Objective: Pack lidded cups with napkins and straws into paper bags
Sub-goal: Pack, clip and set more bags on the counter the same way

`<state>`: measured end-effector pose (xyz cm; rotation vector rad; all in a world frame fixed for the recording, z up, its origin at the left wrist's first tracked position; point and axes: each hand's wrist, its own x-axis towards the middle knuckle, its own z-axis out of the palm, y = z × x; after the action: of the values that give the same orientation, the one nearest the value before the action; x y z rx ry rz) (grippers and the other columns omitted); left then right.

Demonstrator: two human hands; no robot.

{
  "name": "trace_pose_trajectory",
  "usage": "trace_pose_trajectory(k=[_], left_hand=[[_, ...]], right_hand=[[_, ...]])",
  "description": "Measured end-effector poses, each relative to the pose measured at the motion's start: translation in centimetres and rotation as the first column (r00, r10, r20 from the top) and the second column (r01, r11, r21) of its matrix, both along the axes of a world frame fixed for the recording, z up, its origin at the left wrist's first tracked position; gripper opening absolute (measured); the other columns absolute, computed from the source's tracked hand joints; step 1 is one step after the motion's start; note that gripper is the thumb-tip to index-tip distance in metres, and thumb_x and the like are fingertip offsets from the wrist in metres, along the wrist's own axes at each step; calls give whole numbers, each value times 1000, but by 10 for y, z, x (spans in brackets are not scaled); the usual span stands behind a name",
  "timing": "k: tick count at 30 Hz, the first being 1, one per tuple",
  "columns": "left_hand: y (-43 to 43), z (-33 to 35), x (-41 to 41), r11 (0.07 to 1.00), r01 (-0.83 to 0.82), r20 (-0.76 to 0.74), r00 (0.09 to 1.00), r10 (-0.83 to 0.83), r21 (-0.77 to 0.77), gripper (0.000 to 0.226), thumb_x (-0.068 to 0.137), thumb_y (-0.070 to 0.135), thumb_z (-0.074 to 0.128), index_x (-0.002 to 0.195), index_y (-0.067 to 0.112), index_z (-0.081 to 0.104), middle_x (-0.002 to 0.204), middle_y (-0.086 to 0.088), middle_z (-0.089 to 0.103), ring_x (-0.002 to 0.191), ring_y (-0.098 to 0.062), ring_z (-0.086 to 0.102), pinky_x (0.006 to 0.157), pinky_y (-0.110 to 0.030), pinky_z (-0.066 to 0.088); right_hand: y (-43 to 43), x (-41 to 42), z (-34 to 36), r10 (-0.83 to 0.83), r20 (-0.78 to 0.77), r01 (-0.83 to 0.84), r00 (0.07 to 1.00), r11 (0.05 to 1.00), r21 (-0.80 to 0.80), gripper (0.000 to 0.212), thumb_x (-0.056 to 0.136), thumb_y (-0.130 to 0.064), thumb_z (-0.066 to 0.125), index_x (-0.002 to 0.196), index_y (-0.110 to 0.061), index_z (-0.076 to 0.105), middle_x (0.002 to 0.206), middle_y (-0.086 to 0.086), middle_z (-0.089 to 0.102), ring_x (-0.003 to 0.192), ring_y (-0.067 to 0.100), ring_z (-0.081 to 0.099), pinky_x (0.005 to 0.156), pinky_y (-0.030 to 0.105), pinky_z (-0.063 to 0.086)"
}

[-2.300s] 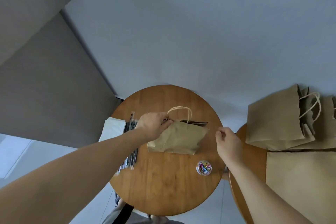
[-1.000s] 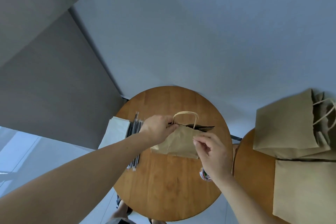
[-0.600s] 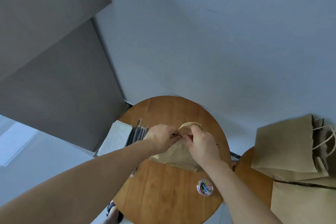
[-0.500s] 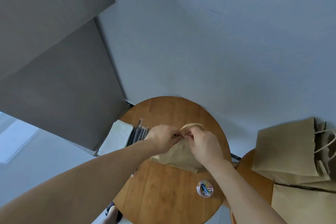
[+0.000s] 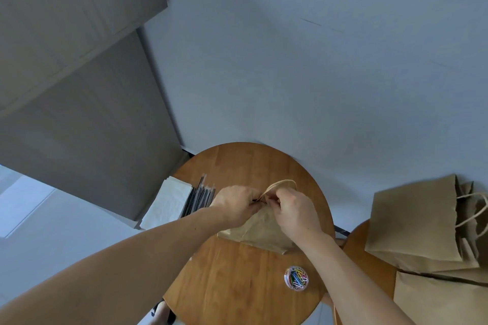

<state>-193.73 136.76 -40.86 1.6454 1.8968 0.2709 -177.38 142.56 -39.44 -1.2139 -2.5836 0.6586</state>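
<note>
Tabletop: bag mouth inside both grips

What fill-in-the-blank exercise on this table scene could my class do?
The left hand and right hand pinch the top of the bag, made of brown ____.
The wooden table is ____ in shape.
The napkins beside the black straws are ____.
The clear tub holds coloured paper ____.
Missing words: paper, round, white, clips.

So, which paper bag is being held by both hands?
The bag on the middle table: left hand and right hand pinch its top. The other bags lie stacked aside.
</note>
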Motion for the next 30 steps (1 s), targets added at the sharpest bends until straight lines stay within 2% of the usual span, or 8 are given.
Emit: trace_pose_trajectory(k=[5, 8, 11, 14, 19, 23, 26, 30], left_hand=[[0, 0, 3, 1000, -17, 39, 999, 16, 10, 19, 99, 35, 50, 92, 24, 64, 73, 9, 57, 74, -18, 58, 65, -35, 47], [-1, 0, 3, 1000, -30, 49, 998, 30, 1, 17, 98, 33, 50, 91, 25, 64, 72, 10, 57, 75, -19, 59, 67, -35, 48], [-1, 2, 2, 1000, -26, 55, 998, 27, -8, 21, 98, 32, 50, 93, 20, 65, 78, 4, 64, 77, -20, 61, 69, -38, 51], [0, 2, 1, 1000, -19, 56, 998, 19, -8, 22, 99, 31, 49, 95, 18, 66, 81, 2, 67, 78, -21, 62, 71, -40, 51], [-2, -2, 0, 999, -16, 69, 997, 14, 30, 16, 98, 30, 51, 87, 27, 62, 70, 14, 54, 74, -16, 58, 64, -32, 44], [-4, -7, 0, 998, -40, 86, 996, 36, 52, 15, 97, 29, 53, 88, 26, 64, 70, 15, 53, 75, -16, 59, 67, -33, 48], [-5, -10, 1, 995, -60, 102, 993, 51, 83, 14, 96, 28, 55, 85, 28, 63, 63, 17, 48, 69, -13, 54, 62, -29, 41], [-7, -12, 2, 994, -79, 98, 993, 71, 79, 18, 96, 30, 55, 78, 34, 58, 60, 18, 47, 66, -12, 53, 60, -27, 39]], right_hand=[[4, 1, -2, -59, -87, 56, 995, 998, -31, 9, 95, -16, 63, 96, -11, 70, 100, -2, 71, 89, 16, 66, 76, 30, 53], [2, 3, -5, -38, -81, 34, 996, 999, -40, 8, 94, -15, 64, 96, -14, 71, 94, -4, 70, 85, 15, 66, 73, 24, 49], [1, 4, -7, -19, -71, 18, 997, 1000, -19, 10, 92, -13, 65, 99, -15, 72, 95, -2, 71, 86, 16, 66, 74, 27, 50], [0, 4, -7, 6, -104, -2, 995, 999, 34, 8, 91, -10, 67, 96, -12, 72, 91, 0, 71, 80, 19, 67, 69, 31, 55], [-2, 2, -6, 96, -123, -79, 988, 988, 135, 11, 82, -1, 75, 88, -9, 72, 81, 1, 71, 69, 18, 68, 59, 31, 57], [-3, 2, -9, 88, -85, -76, 992, 988, 138, 8, 84, -7, 74, 91, -10, 72, 81, 1, 72, 69, 19, 69, 58, 34, 57], [0, 2, -10, 62, -40, -58, 997, 994, 90, 10, 90, -17, 69, 99, -14, 73, 89, -1, 74, 77, 19, 69, 65, 35, 56], [2, 2, -10, 52, 37, -53, 998, 998, 19, 18, 92, -25, 65, 108, -19, 71, 97, -2, 73, 87, 18, 68, 74, 33, 54]])
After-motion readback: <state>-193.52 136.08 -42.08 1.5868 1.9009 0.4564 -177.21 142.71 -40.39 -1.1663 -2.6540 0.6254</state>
